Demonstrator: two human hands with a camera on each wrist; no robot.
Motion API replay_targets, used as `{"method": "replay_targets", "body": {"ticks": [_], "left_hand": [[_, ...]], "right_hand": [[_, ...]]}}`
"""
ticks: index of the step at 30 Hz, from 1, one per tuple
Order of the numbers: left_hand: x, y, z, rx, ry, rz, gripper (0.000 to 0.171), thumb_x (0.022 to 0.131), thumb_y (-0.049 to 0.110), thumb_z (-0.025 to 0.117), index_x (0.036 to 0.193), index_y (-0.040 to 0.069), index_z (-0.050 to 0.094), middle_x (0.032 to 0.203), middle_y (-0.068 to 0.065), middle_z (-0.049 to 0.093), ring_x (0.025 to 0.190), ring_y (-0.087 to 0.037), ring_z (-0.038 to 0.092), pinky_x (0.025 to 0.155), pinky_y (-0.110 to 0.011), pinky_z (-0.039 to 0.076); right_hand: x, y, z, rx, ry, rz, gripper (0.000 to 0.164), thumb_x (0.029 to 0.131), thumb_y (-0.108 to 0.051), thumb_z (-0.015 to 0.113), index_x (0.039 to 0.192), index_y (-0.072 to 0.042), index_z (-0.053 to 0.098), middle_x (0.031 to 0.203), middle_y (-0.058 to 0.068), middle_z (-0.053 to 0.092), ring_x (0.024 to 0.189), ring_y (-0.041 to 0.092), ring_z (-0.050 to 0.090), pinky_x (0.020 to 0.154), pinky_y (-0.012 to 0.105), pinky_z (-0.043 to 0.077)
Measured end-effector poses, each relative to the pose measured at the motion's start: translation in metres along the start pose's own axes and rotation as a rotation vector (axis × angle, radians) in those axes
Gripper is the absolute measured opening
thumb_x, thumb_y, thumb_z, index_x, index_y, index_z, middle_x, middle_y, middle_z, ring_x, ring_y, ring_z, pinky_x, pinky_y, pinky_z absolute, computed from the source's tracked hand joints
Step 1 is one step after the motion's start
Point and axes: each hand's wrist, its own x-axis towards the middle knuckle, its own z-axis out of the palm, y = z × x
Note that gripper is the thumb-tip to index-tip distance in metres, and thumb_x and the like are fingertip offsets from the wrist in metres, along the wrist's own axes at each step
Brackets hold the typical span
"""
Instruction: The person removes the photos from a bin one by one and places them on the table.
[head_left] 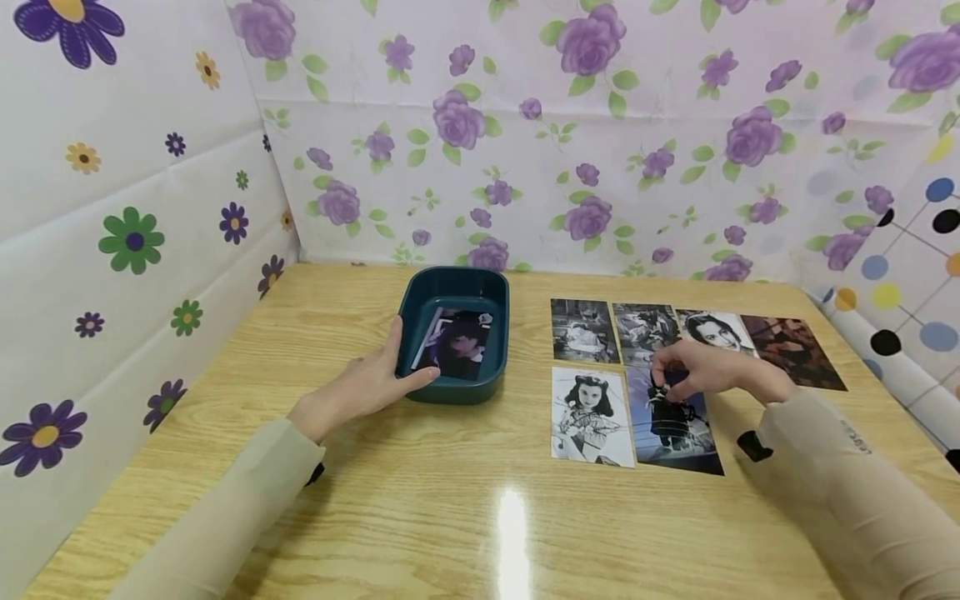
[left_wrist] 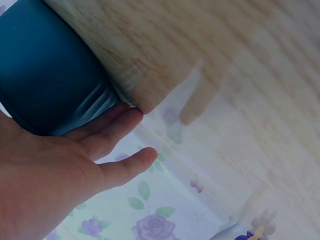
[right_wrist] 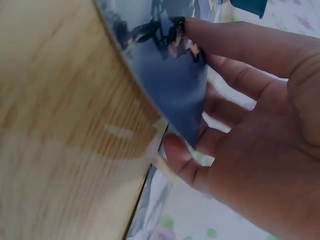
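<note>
My left hand (head_left: 363, 387) rests at the near left of a dark teal rectangular tub (head_left: 491, 390), its fingers along the outer side and its thumb across the near rim. In the left wrist view, fairly straight fingers touch the tub's wall (left_wrist: 55, 75). A dark purplish photo (head_left: 461, 346) lies inside the tub. At the right, my right hand (head_left: 705, 367) pinches the far edge of a bluish photo (head_left: 678, 442) showing a dark-clothed figure. The right wrist view shows the thumb on the face of this photo (right_wrist: 170, 85) and the other fingers behind its edge.
Beside the bluish photo lies a black-and-white portrait (head_left: 592, 417). Behind them runs a row of several prints, among them a dark reddish one (head_left: 795, 346) at the right end. Flower-patterned sheeting (head_left: 480, 150) bounds the wooden table (head_left: 420, 492) at the back and left.
</note>
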Motion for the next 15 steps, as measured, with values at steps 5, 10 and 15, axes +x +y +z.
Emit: {"method": "replay_targets", "body": {"ticks": [5, 10, 15], "left_hand": [[0.001, 0.0, -0.002, 0.01, 0.002, 0.001, 0.116, 0.081, 0.083, 0.04, 0.152, 0.014, -0.021, 0.159, -0.021, 0.019, 0.14, -0.044, 0.035, 0.112, -0.065, 0.022], [0.001, 0.001, -0.002, 0.002, 0.001, -0.004, 0.117, 0.08, 0.083, 0.041, 0.153, 0.015, -0.021, 0.16, -0.021, 0.019, 0.14, -0.044, 0.034, 0.113, -0.064, 0.022], [-0.001, 0.001, -0.001, -0.006, -0.001, -0.008, 0.118, 0.079, 0.084, 0.041, 0.153, 0.016, -0.021, 0.16, -0.021, 0.018, 0.14, -0.044, 0.034, 0.113, -0.064, 0.022]], "right_hand": [[0.0, -0.009, 0.003, -0.239, 0.108, 0.037, 0.017, 0.078, -0.006, 0.075, 0.083, -0.012, 0.06, 0.073, 0.004, 0.046, 0.066, 0.01, 0.034, 0.062, 0.027, 0.03], [0.008, -0.027, 0.003, -0.446, 0.24, 0.094, 0.023, 0.074, -0.016, 0.083, 0.079, -0.016, 0.061, 0.075, 0.001, 0.052, 0.066, 0.011, 0.039, 0.059, 0.026, 0.033], [0.044, -0.063, -0.014, -0.258, 0.309, -0.061, 0.015, 0.082, -0.01, 0.076, 0.081, -0.013, 0.061, 0.07, 0.001, 0.052, 0.061, 0.011, 0.044, 0.058, 0.025, 0.04]]}}
